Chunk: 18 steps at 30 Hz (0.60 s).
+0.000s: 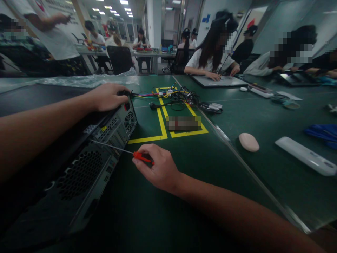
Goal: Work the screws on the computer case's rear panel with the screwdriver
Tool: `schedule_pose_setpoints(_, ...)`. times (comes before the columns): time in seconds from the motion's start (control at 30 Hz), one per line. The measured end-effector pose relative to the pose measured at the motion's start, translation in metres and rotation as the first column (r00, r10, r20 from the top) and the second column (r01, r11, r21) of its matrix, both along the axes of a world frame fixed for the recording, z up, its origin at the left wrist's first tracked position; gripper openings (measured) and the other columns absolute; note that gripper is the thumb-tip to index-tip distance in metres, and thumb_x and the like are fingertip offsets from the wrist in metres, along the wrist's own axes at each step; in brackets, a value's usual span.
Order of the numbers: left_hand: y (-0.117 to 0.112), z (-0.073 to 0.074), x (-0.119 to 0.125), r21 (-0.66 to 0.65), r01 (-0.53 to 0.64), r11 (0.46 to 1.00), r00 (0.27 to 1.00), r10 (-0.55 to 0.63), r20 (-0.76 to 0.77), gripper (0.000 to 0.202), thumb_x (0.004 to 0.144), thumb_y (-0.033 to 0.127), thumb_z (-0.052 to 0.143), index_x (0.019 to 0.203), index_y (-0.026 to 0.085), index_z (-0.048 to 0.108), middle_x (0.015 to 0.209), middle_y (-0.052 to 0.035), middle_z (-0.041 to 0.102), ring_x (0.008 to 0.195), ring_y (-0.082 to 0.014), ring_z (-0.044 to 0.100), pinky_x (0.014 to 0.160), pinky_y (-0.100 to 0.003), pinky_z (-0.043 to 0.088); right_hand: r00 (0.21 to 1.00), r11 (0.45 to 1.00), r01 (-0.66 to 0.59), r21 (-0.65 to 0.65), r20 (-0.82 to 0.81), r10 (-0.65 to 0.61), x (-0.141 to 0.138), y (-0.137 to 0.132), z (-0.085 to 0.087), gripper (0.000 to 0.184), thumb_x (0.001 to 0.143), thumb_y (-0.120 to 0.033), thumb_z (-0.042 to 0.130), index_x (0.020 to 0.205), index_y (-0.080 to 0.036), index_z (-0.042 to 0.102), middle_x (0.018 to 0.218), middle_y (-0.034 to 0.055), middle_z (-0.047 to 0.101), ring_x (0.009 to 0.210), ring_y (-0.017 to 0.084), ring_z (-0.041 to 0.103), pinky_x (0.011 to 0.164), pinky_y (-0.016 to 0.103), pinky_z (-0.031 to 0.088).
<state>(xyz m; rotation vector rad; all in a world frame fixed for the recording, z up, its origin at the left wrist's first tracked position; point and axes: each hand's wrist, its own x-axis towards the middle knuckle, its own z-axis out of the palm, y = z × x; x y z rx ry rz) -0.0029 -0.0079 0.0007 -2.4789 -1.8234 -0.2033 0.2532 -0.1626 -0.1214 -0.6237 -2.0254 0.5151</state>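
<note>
A black computer case (79, 168) lies on the left, its rear panel with vents, fan grille and ports facing right. My left hand (112, 96) grips the far top corner of the case, its fingers partly hidden behind the edge. In my right hand (158, 167) is a screwdriver (142, 157) with an orange-red handle, the fingers closed around it. Its long thin shaft points left, and the tip reaches the rear panel near the upper edge. Whether the tip sits in a screw is too small to tell.
Beyond the case lies a bundle of cables (181, 95) on the green table (210, 168), near yellow tape (164, 135) and a blurred-out box (183, 123). Clear plastic wrap (92, 79), a pale oval object (249, 142) and a white device (305, 155) lie around. Several people sit behind.
</note>
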Motion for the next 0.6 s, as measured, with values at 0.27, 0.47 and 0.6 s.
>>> schedule_pose_setpoints(0.27,-0.0005,0.0004,0.001,0.004,-0.003,1.0,1.0,0.003,-0.008,0.071,0.089,0.05,0.039,0.14,0.011,0.069,0.141,-0.0173,0.069,0.13,-0.0367,0.061,0.112,-0.047,0.046,1.0,0.999,-0.002,0.032,-0.025,0.003,-0.0001,0.0002,0.0,0.017,0.105,-0.036,0.062,0.109,-0.02,0.064,0.099,0.0055,0.076,0.086,0.017,0.072,0.082,0.03,0.059)
schedule_pose_setpoints(0.47,0.0008,0.0,-0.0006,-0.003,-0.013,1.0,1.0,0.013,0.006,0.069,0.09,0.052,0.041,0.141,0.015,0.068,0.141,-0.0147,0.069,0.13,-0.0358,0.061,0.113,-0.047,0.045,1.0,0.999,-0.002,-0.041,0.006,0.002,0.0,-0.0005,-0.0019,0.022,0.105,-0.04,0.061,0.115,-0.021,0.064,0.104,0.0063,0.076,0.091,0.018,0.075,0.084,0.032,0.061)
schedule_pose_setpoints(0.6,-0.0002,0.0003,0.0003,-0.001,-0.025,1.0,0.999,0.025,0.023,0.07,0.087,0.051,0.043,0.141,0.015,0.069,0.142,-0.015,0.069,0.131,-0.0374,0.061,0.114,-0.048,0.045,1.0,1.0,-0.002,-0.015,-0.006,0.001,-0.0004,-0.0003,-0.0011,0.022,0.105,-0.04,0.061,0.113,-0.02,0.064,0.102,0.0065,0.077,0.088,0.018,0.074,0.082,0.032,0.061)
